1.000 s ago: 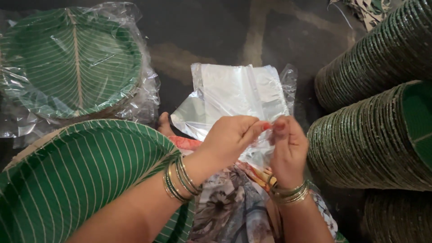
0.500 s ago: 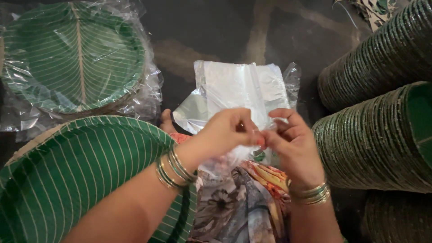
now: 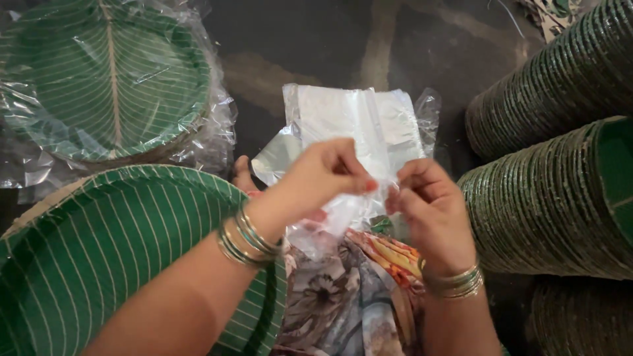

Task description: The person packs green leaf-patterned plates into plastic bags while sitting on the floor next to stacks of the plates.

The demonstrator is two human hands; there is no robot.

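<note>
clear plastic, a thin transparent bag (image 3: 356, 138), is held up between both hands over the person's lap, above a floral printed cloth (image 3: 343, 303). left hand (image 3: 323, 177) is closed in a pinch, thumb and fingertips pressed together on the bag's near edge, with green and gold bangles (image 3: 247, 238) on its wrist. right hand (image 3: 428, 211) is likewise closed in a narrow pinch on the same edge, just beside the left fingertips, almost touching them; gold bangles (image 3: 455, 282) sit on that wrist. the bag's upper part stands flat and spread beyond the hands, and its lower part hangs crumpled below the left hand. whether the bag's mouth is parted cannot be told. dark floor (image 3: 343, 53) carries everything around the person. at the floor's near left corner lies a large round green plate with pale leaf-vein stripes (image 3: 112, 250), partly under the left forearm. toward the far left corner sits a stack of the same striped plates wrapped in clear film (image 3: 99, 79), well apart from the hands. along the right edge lie stacks of green plates on their sides (image 3: 554, 198), rims facing the person, near the right hand but not touching it.
</note>
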